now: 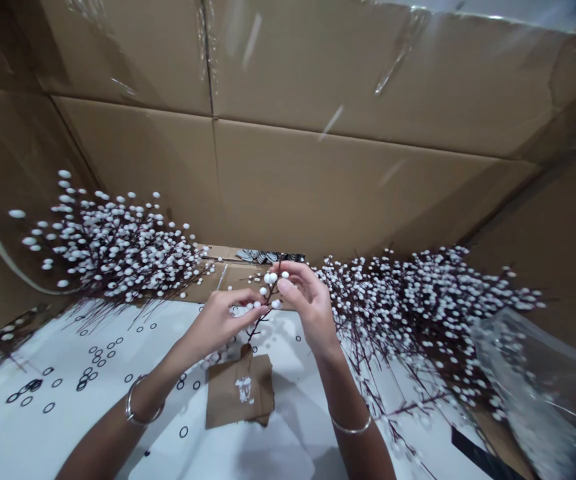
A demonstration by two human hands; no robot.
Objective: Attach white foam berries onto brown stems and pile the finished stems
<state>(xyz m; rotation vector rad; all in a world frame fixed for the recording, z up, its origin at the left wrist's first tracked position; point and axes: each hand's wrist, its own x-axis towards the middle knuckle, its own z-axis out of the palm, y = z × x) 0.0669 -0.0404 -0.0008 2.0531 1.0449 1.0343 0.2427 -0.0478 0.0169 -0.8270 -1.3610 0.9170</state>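
Head view: the left hand (pixel 214 327) and right hand (pixel 308 307) meet at the middle of the frame around a small berry sprig (pixel 267 293), held up above a white sheet printed with black rings (pixel 68 377). Both hands are closed in a pinch on the sprig, fingers pressed together. The right fingertips (pixel 288 267) curl over its top, while the left fingers reach in from the side below. The fingers and white berries hide exactly where each hand touches the thin dark stem, which shows again beneath the hands.

A large heap of berry branches (pixel 108 247) lies to the left, and another (pixel 428 300) lies right beside the right hand and wrist. A clear plastic bag (pixel 533 380) sits at the right, partly cut off by the frame edge and hard to see through. A torn cardboard scrap (pixel 241 393) lies under the hands on the sheet. Cardboard walls (pixel 288 173) rise behind. A patterned item (pixel 268 257) at the back is partly hidden and too unclear to name. Each wrist wears a metal bangle (pixel 141 403).
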